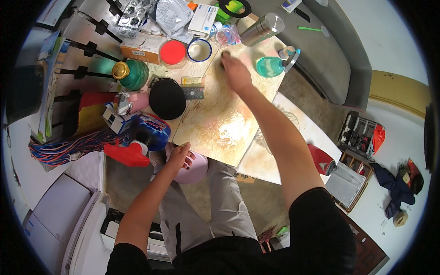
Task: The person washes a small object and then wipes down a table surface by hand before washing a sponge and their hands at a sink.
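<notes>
My right hand (237, 75) reaches across the tabletop (206, 117), its fingers closed around a small dark thing (223, 62) pressed to the surface. Mostly hidden by the fingers, that thing cannot be made out clearly. A wet patch with droplets (228, 132) shines on the near part of the tabletop. My left hand (180, 158) is at the table's near edge, thumb up and fingers loosely curled, with nothing visible in it. Below it is a pink plastic object (192, 170), perhaps a stool or bin. A spray bottle of teal liquid (270, 67) stands right of my right hand.
Along the left are a black round object (167, 98), a remote control (193, 93), a blue bottle with red trigger (151, 132) and a green jar (134, 74). Farther back stand a red-lidded jar (173, 53), an enamel mug (199, 51) and a steel flask (261, 30). A grey sofa (319, 51) lies beyond.
</notes>
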Demonstrator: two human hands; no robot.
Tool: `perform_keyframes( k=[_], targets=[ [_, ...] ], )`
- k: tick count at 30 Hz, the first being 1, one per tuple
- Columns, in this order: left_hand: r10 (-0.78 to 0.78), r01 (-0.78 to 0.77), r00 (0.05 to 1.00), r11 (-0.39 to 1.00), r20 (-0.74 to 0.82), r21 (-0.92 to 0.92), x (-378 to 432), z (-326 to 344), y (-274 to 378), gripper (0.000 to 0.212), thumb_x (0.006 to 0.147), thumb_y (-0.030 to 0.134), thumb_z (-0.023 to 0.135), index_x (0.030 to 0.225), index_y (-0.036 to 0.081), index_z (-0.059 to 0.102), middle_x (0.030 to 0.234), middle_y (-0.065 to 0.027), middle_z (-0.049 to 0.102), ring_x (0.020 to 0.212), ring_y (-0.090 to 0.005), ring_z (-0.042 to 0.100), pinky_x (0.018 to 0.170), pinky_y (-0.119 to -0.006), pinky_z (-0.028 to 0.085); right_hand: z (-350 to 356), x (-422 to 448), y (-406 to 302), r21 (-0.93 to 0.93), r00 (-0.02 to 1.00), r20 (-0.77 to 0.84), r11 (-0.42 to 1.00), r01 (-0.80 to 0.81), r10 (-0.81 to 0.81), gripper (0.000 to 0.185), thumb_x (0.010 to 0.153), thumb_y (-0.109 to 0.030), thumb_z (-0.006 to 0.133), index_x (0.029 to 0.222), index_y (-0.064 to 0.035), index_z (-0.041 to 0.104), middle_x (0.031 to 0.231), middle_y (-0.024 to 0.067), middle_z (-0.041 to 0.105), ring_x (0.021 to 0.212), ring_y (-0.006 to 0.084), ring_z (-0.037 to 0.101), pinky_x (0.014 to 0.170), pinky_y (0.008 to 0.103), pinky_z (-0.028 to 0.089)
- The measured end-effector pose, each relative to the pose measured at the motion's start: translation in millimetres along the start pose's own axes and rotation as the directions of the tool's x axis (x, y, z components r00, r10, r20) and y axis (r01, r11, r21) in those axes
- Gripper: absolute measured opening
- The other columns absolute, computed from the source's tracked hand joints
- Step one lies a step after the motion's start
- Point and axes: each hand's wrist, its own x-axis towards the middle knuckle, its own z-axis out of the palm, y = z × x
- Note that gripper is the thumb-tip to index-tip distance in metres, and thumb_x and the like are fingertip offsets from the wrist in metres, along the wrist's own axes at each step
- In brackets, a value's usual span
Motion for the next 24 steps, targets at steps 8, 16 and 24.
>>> perform_keyframes(
  k=[8,16,24],
  targets=[
    [-0.005,0.005,1.0,1.0,0.022,0.021,-0.4,11.8,11.6,0.037,0.098,0.045,0.043,0.102,0.01,0.052,0.076,-0.0056,0.063,0.05,-0.0099,0.054,0.041,-0.023,0.037,-11.5,-25.9,17.1,0.252,0.98,0.002,0.948,-0.192,0.198,0.043,0.08,-0.002,0.057,0.123,-0.0034,0.056,0.132,0.0188,0.052,0.118,0.0355,0.051,0.101,0.0387,0.042],
    [-0.034,0.033,0.999,0.994,-0.001,-0.1,-5.6,12.6,5.6,0.035,0.099,0.042,0.045,0.105,0.008,0.052,0.078,-0.0052,0.062,0.049,-0.009,0.053,0.039,-0.021,0.037,-52.7,-169.9,-10.8,0.494,0.865,0.244,0.711,-0.5,0.438,0.035,0.091,-0.01,0.052,0.126,-0.0032,0.055,0.133,0.0177,0.052,0.122,0.0323,0.05,0.105,0.0392,0.039],
    [-0.005,0.002,1.0,0.993,-0.023,-0.117,-9.0,4.8,5.3,0.032,0.1,0.039,0.044,0.105,0.009,0.052,0.081,-0.0048,0.062,0.054,-0.0078,0.053,0.043,-0.02,0.038,-50.1,-217.1,-65.7,0.472,0.992,0.127,0.878,-0.083,0.025,0.036,0.089,-0.003,0.052,0.125,-0.0012,0.056,0.122,0.0181,0.059,0.118,0.033,0.053,0.103,0.0385,0.04]
  ],
)
